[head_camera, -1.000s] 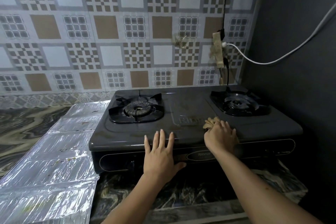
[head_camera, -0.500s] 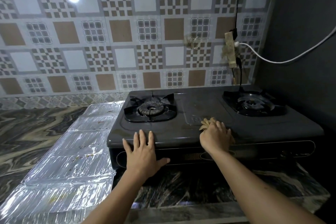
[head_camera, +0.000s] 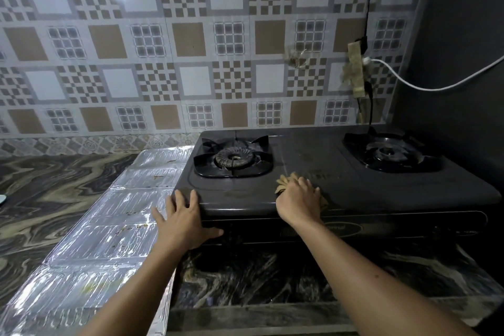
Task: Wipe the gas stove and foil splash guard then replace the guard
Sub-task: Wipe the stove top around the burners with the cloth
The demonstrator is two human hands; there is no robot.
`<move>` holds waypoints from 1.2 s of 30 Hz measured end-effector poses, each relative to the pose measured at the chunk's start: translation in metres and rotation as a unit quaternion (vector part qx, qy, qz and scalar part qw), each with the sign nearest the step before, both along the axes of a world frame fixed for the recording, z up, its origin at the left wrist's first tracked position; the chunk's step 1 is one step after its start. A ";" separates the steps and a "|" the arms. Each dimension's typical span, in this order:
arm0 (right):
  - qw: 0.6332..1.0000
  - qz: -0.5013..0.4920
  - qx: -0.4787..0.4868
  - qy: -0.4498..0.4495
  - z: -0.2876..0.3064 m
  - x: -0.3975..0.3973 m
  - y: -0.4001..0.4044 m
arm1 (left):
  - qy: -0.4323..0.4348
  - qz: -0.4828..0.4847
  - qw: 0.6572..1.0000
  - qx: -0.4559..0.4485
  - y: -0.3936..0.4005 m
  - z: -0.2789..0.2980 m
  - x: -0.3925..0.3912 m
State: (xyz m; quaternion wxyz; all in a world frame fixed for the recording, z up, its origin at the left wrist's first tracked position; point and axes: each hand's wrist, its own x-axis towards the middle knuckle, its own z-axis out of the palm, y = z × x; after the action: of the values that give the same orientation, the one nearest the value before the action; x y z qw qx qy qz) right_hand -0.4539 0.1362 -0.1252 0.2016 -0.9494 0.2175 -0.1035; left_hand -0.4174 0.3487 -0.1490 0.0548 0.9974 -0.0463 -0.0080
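A dark two-burner gas stove [head_camera: 354, 185] stands on the marbled counter against the tiled wall. My right hand [head_camera: 298, 199] presses a tan cloth [head_camera: 283, 180] flat on the stove top near its front edge, between the burners. At the stove's front left corner rests my left hand [head_camera: 182, 219], fingers spread, holding nothing. The foil splash guard [head_camera: 109, 226] lies flat on the counter left of the stove, silver, creased and speckled with crumbs.
Left burner [head_camera: 234, 158] and right burner [head_camera: 388, 153] sit with their pan supports in place. A taped power strip [head_camera: 356, 68] with a white cable [head_camera: 436, 87] hangs on the wall behind the right burner. A dark wall [head_camera: 463, 63] closes the right side.
My left hand has slid left along the stove's front edge to its left corner. My right hand and the cloth have shifted left across the stove top. The view turned left.
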 end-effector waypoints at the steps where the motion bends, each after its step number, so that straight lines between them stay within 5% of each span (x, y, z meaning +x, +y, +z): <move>1: 1.000 0.018 0.001 -0.002 0.001 0.003 0.007 | 0.001 -0.001 1.000 0.003 0.001 -0.001 0.001; 14: 0.994 0.104 0.003 0.022 0.008 0.037 0.071 | -0.029 -0.035 0.999 -0.018 0.013 -0.014 0.002; 18: 0.990 0.139 0.005 0.028 0.006 0.052 0.105 | -0.016 -0.040 0.992 -0.123 0.020 -0.011 0.003; 24: 0.987 0.149 -0.043 0.026 -0.002 0.054 0.110 | -0.005 0.001 0.917 -0.399 0.036 0.001 0.000; 36: 0.946 0.320 0.045 0.022 0.013 0.095 0.156 | 0.046 0.031 0.830 -0.555 0.043 0.007 -0.004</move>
State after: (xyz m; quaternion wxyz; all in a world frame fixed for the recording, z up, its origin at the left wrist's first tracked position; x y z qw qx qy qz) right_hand -0.3588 0.2922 -0.1127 0.2618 -0.9611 -0.0884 -0.0028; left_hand -0.4218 0.3920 -0.1417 0.6015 0.7984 -0.0092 -0.0247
